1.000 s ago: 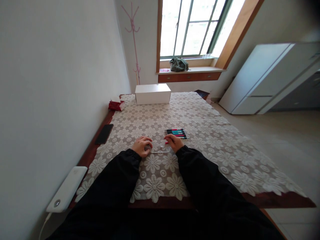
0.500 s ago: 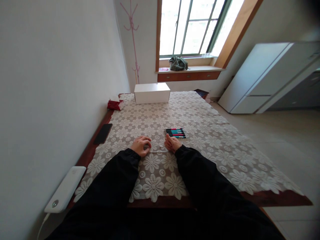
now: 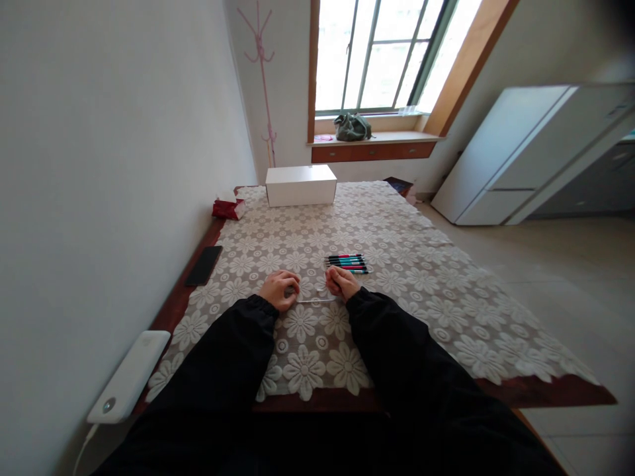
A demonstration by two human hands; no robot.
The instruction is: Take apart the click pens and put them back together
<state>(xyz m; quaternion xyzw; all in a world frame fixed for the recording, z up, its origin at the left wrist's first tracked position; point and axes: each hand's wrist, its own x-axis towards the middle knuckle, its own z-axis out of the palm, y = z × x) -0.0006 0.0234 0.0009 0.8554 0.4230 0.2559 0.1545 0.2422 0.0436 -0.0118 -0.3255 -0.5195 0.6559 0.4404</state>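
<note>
My left hand (image 3: 281, 289) rests on the tablecloth with its fingers curled in; whatever lies inside them is hidden. Opposite it, my right hand (image 3: 342, 283) is closed, fingers folded together, just in front of a row of pens (image 3: 346, 257). Several of these pens lie side by side in black, teal and pinkish red, the nearest partly behind my right hand. A thin white strip or cord (image 3: 315, 301) runs across the cloth between my two hands; I cannot tell whether either one grips its ends.
The flower-patterned tablecloth (image 3: 304, 370) covers the table. At its far end stands a white box (image 3: 300, 192). Along the left edge are a red tissue pack (image 3: 227, 209), a black phone (image 3: 203, 266) and a white device with a cable (image 3: 129, 377) by the wall.
My right hand's fingers have curled in slightly more. My left hand, the pens and the white strip stay in place, with only a slight shift of the view.
</note>
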